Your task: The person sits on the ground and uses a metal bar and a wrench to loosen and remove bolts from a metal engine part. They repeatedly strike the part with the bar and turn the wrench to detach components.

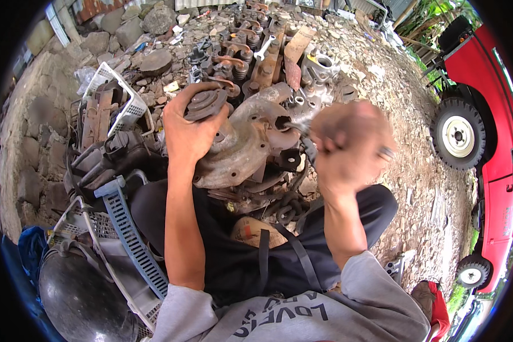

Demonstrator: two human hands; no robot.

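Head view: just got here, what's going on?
The person's left hand grips the round stepped end of a worn metal casting. The right hand, blurred, holds a tool with its end at an opening in the casting; the tool's exact type is unclear. Rusty machine parts lie beyond, and a red vehicle stands to the right.

The bumpy ground (pixel 407 199) is covered in small stones (pixel 376 65), and on it are big grey rocks (pixel 159 20), rusty metal parts (pixel 233 61) and a red car (pixel 499 196) on black tyres (pixel 479 134)
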